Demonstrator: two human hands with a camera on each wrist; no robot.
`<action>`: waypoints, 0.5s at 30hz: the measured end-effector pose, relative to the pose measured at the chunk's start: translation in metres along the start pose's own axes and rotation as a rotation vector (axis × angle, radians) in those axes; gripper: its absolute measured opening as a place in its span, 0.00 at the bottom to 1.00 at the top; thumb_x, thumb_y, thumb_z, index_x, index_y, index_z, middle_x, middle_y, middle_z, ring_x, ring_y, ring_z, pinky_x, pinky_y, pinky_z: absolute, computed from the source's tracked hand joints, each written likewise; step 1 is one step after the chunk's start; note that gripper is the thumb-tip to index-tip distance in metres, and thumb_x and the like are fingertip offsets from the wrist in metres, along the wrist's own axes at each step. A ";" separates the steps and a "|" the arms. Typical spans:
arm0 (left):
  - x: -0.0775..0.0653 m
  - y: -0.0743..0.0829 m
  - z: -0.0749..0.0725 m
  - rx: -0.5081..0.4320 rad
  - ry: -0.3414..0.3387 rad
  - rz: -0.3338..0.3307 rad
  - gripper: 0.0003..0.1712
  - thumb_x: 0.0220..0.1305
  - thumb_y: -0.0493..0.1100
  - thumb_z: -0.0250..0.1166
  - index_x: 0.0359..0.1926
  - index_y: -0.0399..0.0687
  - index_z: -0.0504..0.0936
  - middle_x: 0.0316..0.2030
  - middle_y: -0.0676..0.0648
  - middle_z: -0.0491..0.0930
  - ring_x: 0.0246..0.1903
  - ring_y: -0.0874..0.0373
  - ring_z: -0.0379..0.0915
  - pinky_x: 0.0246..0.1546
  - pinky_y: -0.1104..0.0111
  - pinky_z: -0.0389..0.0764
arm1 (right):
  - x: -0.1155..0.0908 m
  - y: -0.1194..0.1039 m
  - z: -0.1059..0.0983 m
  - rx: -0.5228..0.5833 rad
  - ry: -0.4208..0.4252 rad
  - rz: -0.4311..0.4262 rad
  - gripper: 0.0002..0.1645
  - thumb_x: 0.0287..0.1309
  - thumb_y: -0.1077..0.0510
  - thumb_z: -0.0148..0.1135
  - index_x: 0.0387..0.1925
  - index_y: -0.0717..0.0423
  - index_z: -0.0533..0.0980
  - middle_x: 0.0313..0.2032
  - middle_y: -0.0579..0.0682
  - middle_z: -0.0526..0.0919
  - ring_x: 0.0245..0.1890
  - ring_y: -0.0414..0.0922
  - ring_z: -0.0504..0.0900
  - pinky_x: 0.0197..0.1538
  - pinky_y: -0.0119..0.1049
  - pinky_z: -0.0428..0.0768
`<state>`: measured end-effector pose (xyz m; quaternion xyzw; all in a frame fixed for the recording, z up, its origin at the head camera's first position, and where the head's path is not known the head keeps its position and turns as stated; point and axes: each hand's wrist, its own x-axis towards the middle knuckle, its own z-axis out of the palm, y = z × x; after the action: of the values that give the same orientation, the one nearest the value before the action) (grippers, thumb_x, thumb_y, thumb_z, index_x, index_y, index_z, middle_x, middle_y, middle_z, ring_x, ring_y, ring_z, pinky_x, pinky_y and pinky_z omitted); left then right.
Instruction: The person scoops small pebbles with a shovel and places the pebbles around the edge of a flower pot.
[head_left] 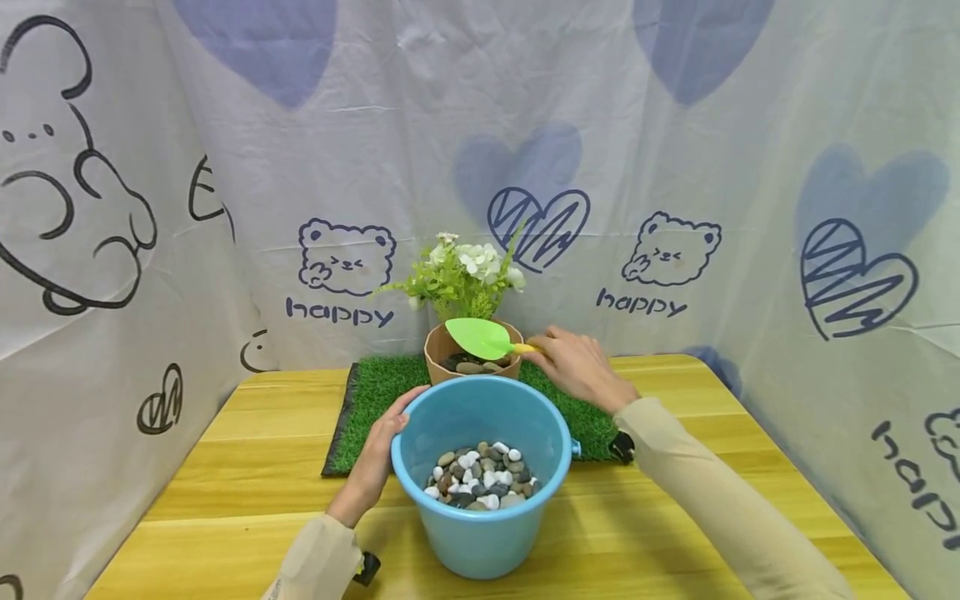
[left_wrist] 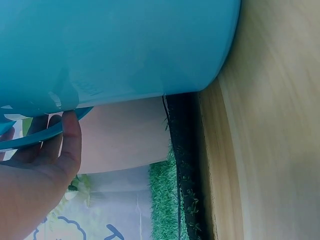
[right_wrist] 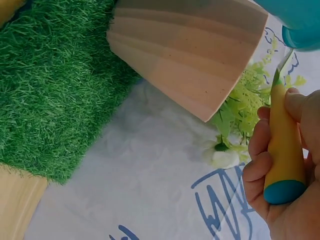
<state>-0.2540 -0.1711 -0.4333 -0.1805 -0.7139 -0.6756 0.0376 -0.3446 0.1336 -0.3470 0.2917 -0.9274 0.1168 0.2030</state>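
Observation:
A light-blue bucket (head_left: 483, 542) stands on the table with mixed white, grey and brown pebbles (head_left: 487, 479) in its bottom. My left hand (head_left: 375, 454) grips the bucket's rim on the left side, fingers hooked over it in the left wrist view. With my right hand (head_left: 577, 367) I hold a garden trowel (head_left: 480, 337) by its yellow, blue-ended handle (right_wrist: 285, 145). Its green blade hangs over a brown flowerpot (head_left: 437, 354) behind the bucket; no pebbles show on the visible face. White flowers with green leaves (head_left: 468, 283) rise from the pot, and stones (head_left: 471, 367) lie inside it.
Artificial grass mat (head_left: 382, 408) lies under the pot, behind the bucket. The wooden table (head_left: 247, 475) reaches back to a white cloth (head_left: 420, 167) printed with hearts and bears, which hangs behind and on both sides.

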 end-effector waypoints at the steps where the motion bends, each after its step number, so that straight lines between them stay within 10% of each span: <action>1: 0.000 0.000 0.000 -0.001 0.002 -0.001 0.30 0.72 0.51 0.41 0.72 0.55 0.63 0.68 0.42 0.68 0.61 0.39 0.70 0.54 0.48 0.76 | -0.001 0.000 0.000 -0.001 0.000 -0.005 0.18 0.69 0.45 0.54 0.49 0.48 0.82 0.34 0.45 0.79 0.25 0.39 0.71 0.27 0.33 0.67; 15: 0.000 -0.002 -0.002 0.002 -0.015 0.007 0.30 0.72 0.51 0.41 0.73 0.55 0.63 0.68 0.43 0.67 0.62 0.39 0.69 0.54 0.50 0.76 | -0.006 -0.010 -0.010 0.237 -0.103 0.017 0.18 0.67 0.44 0.57 0.50 0.45 0.83 0.36 0.43 0.86 0.29 0.39 0.78 0.35 0.38 0.76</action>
<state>-0.2545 -0.1729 -0.4347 -0.1882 -0.7142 -0.6733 0.0349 -0.3316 0.1321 -0.3401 0.3113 -0.9188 0.2122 0.1181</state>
